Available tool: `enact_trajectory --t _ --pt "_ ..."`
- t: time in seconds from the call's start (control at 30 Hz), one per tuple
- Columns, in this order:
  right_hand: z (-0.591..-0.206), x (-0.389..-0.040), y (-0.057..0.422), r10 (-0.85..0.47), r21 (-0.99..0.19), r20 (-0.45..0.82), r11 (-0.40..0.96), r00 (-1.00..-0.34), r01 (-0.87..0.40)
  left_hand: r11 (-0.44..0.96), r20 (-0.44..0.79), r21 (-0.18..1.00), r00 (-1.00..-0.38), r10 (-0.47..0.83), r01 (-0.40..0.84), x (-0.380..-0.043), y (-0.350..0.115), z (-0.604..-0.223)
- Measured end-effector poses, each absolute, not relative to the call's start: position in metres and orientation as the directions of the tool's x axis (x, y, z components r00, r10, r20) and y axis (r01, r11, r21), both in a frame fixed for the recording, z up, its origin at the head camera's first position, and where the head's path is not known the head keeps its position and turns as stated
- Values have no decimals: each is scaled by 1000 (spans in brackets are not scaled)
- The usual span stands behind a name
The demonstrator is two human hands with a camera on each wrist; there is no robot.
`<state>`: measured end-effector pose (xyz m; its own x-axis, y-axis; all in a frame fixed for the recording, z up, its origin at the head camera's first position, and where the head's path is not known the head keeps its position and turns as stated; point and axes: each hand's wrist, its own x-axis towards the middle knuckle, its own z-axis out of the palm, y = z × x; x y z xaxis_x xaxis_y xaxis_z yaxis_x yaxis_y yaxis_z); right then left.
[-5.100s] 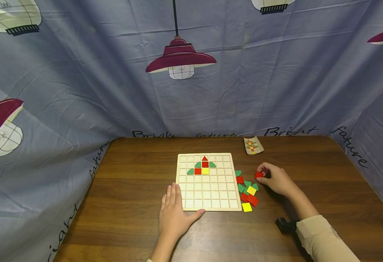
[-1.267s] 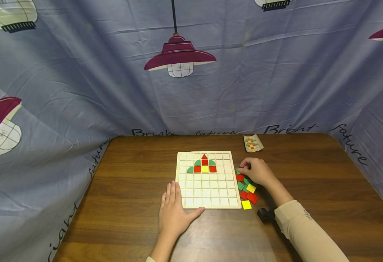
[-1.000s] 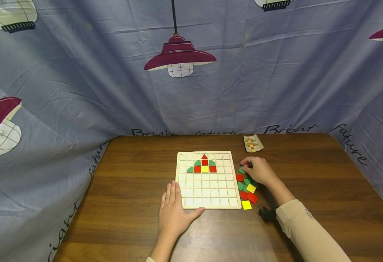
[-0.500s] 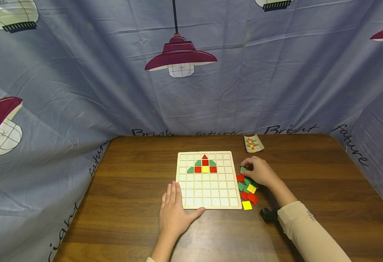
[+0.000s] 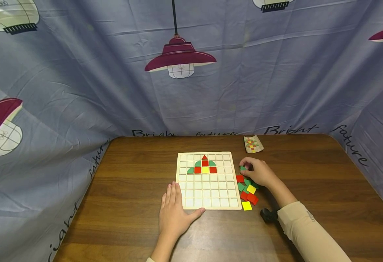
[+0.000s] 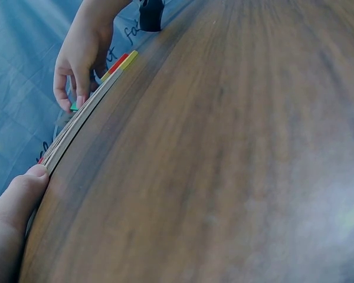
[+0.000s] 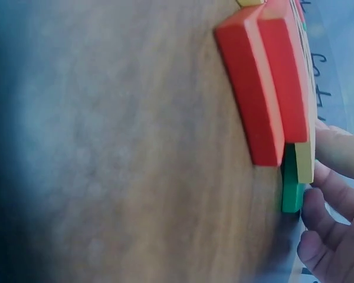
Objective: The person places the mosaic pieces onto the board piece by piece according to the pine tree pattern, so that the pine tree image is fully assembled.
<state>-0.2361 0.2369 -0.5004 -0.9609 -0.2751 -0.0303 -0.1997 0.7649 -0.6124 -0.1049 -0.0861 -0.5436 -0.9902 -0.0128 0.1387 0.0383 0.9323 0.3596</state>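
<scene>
My left hand (image 5: 174,214) lies with straight fingers on the left edge of a square wooden grid board (image 5: 211,191), its thumb along the near edge. Between thumb and fingers my right hand (image 5: 258,171) pinches a green quarter-round tile (image 5: 243,169) just right of the board. Set in the board's upper rows are a red triangle (image 5: 204,157), red squares (image 5: 205,163), a yellow square (image 5: 205,170) and green quarter-rounds (image 5: 190,170). In the left wrist view the green tile (image 6: 75,108) shows at the right hand's fingertips (image 6: 81,101).
Loose red (image 5: 252,198), green (image 5: 241,187) and yellow tiles (image 5: 247,206) lie along the board's right side, some overlapping. A small printed pattern card (image 5: 253,144) sits near the back of the wooden table (image 5: 135,189). A patterned curtain (image 5: 191,102) hangs behind.
A red square, earlier in my right hand, now sits in the board right of the yellow one. That hand has since taken up a green quarter-round tile. My left hand has stayed in place.
</scene>
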Motion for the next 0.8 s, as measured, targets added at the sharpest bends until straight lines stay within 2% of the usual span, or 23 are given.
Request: enact_trajectory --t 0.3,0.8 --pt "-497 -237 228 -253 -633 -42 755 -967 -170 932 143 361 -990 -15 38 -105 -86 -546" --pt "-492 -237 178 -282 -669 -53 722 -958 -175 933 130 359 -991 -14 34 -105 -86 -543"
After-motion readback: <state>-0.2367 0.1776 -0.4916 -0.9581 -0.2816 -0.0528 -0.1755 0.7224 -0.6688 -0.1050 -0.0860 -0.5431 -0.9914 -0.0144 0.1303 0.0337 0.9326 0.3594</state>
